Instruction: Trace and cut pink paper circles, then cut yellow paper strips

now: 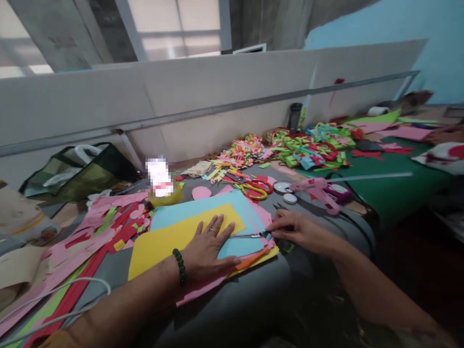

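Observation:
My left hand (206,249) lies flat with fingers spread on a yellow sheet (155,246), which rests over a light blue sheet (184,209). In the closed fingers of my right hand (302,229) is a slim metal-tipped tool (255,235); its exact kind is unclear. The tool points left across the blue sheet toward my left fingertips. Pink and orange sheets (252,261) stick out from under the stack near the right hand. Just behind that hand, dark pointed tips (279,207) show, partly hidden.
Yellow-handled scissors (255,191), a tape roll (282,187) and a pink glue gun (319,191) lie beyond the sheets. Coloured cut pieces (242,152) are heaped at the back. Paper strips (90,241) and a white cable (90,279) lie left; a lit phone (159,176) stands behind.

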### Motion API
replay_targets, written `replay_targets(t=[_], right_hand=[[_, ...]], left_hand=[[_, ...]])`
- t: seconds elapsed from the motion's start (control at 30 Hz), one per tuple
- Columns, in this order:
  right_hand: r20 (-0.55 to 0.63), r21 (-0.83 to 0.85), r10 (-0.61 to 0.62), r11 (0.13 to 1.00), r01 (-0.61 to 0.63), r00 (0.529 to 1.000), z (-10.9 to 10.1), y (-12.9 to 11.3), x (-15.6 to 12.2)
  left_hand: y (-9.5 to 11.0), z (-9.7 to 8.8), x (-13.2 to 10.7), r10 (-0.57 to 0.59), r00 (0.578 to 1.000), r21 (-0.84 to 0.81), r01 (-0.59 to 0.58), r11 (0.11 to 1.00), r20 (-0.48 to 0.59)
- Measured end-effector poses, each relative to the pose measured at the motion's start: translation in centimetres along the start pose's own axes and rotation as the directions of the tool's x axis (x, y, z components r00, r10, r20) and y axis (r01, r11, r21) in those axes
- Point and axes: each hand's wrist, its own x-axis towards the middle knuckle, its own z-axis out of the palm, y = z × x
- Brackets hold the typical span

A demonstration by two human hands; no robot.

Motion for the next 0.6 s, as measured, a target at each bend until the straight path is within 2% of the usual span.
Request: replay_targets(t=[0.23,0.43,0.53,0.6], right_hand=[[-0.118,-0.111,0.014,0.993,-0.027,0.993,-0.6,-0.5,-0.5],[-0.116,-0.115,0.096,0.987,-0.11,0.989,-1.8,0.2,-1.2],[-0.189,-0.1,0.181,0.974,-0.202,0.965,-2.8,0.6,-2.1],[-0.247,-0.092,0.22,0.964,-0.249,0.944,-3.1,0.8,-2.8]], left_hand=[[0.2,0.0,0.5,-0.009,0.999,-0.031,0.01,0.999,0.036],[1.0,0.5,1.7,-0.04,0.999,-0.053,0.04,0.998,0.0],[0.6,-0.2,2.2,-0.103,0.986,0.042,0.11,0.993,-0.134],[-0.2,-0.9,2.5,-0.181,0.948,0.099,0.212,0.972,-0.261]])
